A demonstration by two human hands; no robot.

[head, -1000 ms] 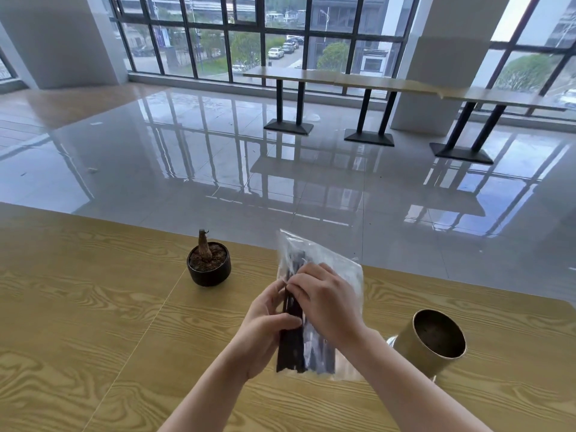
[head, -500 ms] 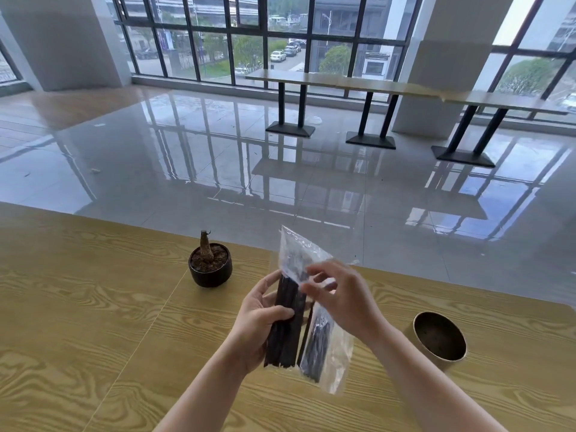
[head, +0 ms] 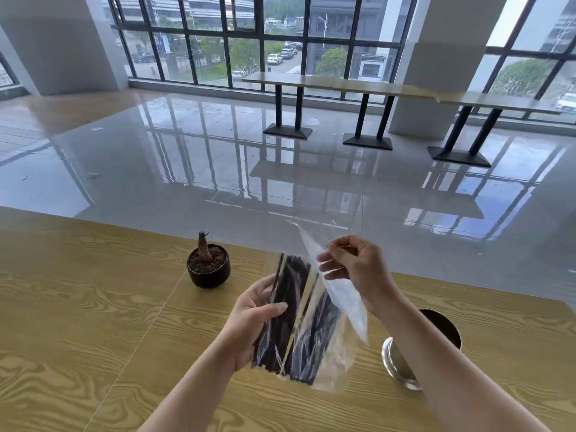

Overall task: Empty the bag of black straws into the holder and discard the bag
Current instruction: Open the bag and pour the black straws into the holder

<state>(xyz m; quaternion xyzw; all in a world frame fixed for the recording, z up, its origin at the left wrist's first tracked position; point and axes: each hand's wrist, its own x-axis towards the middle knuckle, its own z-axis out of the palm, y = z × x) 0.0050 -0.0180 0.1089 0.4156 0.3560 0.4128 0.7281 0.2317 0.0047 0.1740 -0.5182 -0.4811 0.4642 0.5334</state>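
A clear plastic bag [head: 330, 347] holding several black straws [head: 290, 307] hangs above the wooden table [head: 93, 322]. My left hand [head: 252, 325] grips the bag and straws from the left side, thumb across the front. My right hand [head: 355, 269] pinches the bag's upper flap and holds it up and to the right, so the top is pulled apart. The metal straw holder [head: 442, 328] stands on the table at the right, partly hidden behind my right forearm; its inside looks dark.
A small black pot with a bare plant stump [head: 208, 265] stands on the table left of my hands. The table's far edge runs just behind the hands. Beyond it lie a glossy tiled floor and long tables [head: 374, 85] by the windows.
My right hand has let go of the bag's middle, taken the top flap and pulled it up and rightward. The straws now show more at the bag's top.
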